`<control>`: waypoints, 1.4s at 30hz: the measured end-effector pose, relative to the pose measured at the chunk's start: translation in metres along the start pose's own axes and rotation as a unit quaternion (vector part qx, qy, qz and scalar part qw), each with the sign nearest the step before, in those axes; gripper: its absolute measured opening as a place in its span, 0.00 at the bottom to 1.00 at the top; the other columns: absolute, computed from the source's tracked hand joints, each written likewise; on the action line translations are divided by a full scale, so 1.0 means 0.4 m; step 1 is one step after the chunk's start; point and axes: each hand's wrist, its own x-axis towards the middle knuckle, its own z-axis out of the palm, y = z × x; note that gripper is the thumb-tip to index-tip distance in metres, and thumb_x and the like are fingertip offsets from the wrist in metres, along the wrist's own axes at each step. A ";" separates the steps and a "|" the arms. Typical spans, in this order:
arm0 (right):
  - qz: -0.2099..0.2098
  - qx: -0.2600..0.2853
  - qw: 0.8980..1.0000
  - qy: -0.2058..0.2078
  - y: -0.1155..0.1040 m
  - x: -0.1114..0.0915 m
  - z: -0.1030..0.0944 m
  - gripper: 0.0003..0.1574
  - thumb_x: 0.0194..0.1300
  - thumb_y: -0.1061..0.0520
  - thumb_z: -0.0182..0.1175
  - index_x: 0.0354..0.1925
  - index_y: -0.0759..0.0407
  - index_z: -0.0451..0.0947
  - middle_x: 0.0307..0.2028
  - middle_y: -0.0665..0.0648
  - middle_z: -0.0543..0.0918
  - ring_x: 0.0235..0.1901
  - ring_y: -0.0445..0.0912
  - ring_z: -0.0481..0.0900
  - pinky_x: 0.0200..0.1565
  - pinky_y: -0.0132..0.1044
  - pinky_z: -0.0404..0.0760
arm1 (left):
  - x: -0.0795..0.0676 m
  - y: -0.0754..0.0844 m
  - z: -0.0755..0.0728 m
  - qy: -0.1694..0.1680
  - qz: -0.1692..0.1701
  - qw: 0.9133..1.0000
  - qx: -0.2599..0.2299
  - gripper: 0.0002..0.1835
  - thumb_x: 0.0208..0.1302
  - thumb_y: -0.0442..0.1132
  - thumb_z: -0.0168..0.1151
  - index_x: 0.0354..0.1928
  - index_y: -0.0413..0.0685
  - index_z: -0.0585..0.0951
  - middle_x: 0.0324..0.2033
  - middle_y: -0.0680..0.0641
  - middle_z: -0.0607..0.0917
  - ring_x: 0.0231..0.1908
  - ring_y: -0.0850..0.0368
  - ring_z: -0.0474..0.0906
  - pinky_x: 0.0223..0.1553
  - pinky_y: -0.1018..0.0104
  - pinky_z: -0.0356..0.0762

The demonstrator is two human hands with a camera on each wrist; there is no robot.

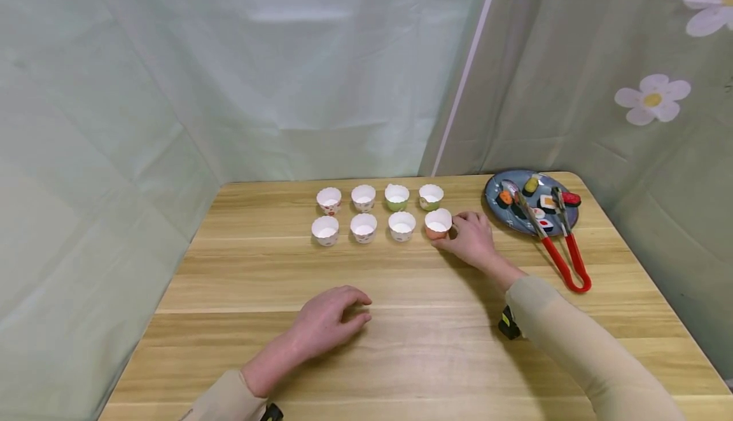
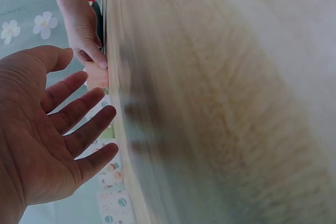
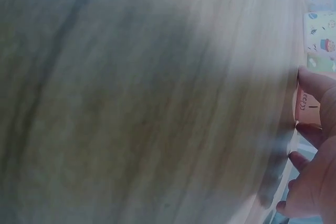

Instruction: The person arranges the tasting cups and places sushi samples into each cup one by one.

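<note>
My right hand (image 1: 472, 240) pinches an orange paper baking cup (image 1: 438, 233) between thumb and fingers at the right end of the front row. In the right wrist view, lettering shows on that orange cup (image 3: 308, 108), with the thumb and a finger on either side of it. White and green patterned baking cups stand in two rows to its left, among them a white cup (image 1: 402, 227) beside it and a green cup (image 1: 431, 198) behind it. Nearer the front, my left hand (image 1: 332, 320) is held over the wooden table with relaxed, spread fingers, touching no cup.
On the right of the table (image 1: 275, 281) lies a dark blue plate (image 1: 498, 212) with several toy sushi pieces. Tongs (image 1: 577, 262) with red handles rest across it, handles reaching onto the wood. Curtains (image 1: 321, 77) hang behind and at both sides.
</note>
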 end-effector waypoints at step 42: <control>0.029 -0.037 0.992 0.120 0.247 -0.222 -0.423 0.54 0.70 0.35 0.62 0.75 0.70 0.58 0.70 0.79 0.60 0.67 0.79 0.48 0.60 0.77 0.50 | 0.171 -0.205 -0.296 0.189 -0.098 0.977 -0.024 0.44 0.66 0.51 0.69 0.76 0.40 0.61 0.75 0.33 0.56 0.73 0.31 0.52 0.68 0.29 0.55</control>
